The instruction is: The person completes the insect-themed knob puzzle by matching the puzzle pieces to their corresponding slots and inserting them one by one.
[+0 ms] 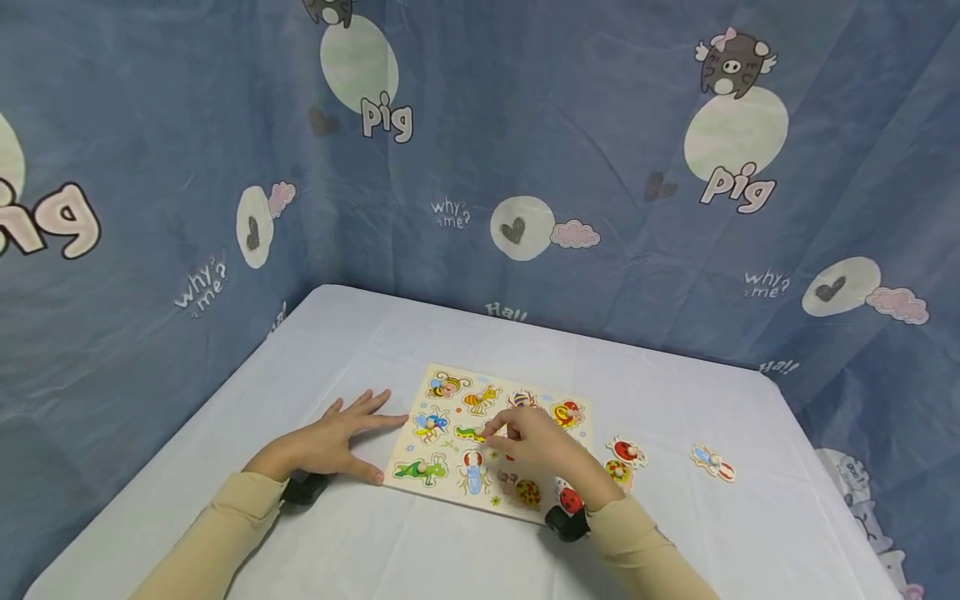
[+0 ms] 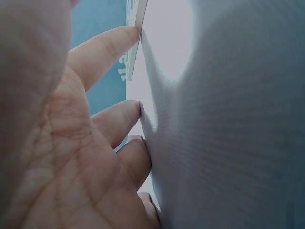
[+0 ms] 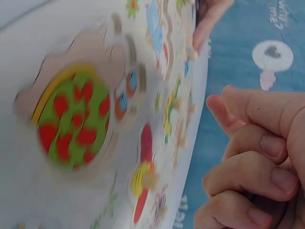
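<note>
A wooden peg puzzle board (image 1: 483, 498) with insect pictures lies on the table between both hands. My left hand (image 1: 330, 442) is spread at its left side, with the index fingertip touching the board's edge and the thumb near its front left corner. Above the middle of the board is my right hand (image 1: 536, 442), its fingers curled. The right wrist view shows nothing in that hand, and its fingertips are apart from the board. Close to those fingertips sits a green caterpillar piece (image 1: 468, 433) with a knob. The right hand and forearm hide part of the board.
Right of the board lie a red ladybird piece (image 1: 626, 452), a spotted round piece (image 1: 618, 472) and, farther off, a blue beetle piece (image 1: 711, 462). The white-covered table (image 1: 352, 550) meets a blue printed curtain (image 1: 465, 142) behind and at the left.
</note>
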The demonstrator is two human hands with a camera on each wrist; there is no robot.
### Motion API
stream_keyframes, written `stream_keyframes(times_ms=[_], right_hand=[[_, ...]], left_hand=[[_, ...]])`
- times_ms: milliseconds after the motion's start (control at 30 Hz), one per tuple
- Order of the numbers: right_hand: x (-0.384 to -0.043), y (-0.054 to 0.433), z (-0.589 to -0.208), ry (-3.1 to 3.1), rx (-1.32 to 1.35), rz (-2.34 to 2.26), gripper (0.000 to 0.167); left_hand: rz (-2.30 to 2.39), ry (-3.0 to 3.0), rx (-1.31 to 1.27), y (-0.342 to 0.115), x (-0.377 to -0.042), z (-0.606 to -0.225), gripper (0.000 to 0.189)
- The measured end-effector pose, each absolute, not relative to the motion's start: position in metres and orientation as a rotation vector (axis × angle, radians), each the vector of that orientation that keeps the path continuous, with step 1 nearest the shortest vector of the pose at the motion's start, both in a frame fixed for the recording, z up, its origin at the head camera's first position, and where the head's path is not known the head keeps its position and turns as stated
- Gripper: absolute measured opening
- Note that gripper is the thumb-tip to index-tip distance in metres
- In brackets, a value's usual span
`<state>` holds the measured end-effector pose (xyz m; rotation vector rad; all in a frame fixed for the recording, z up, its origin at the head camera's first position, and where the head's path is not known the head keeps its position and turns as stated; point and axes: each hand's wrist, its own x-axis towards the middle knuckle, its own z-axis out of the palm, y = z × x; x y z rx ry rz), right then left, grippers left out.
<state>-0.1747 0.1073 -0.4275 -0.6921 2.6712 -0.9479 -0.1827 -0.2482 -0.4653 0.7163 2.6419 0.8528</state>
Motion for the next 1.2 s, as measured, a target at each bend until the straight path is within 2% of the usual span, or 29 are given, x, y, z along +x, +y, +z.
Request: stream_keyframes(times_ms=[633, 1200], right_hand=[[-0.177, 0.195, -0.432, 2.796, -0.376, -1.053, 0.018], [-0.168, 0.275, -0.437, 2.903, -0.002, -1.009, 0.034]], left_hand=[[0.835, 2.656, 0.73, -0.25, -0.183, -0.465, 0.095], [0.847, 2.648, 0.731, -0.25, -0.183, -0.468, 0.095]])
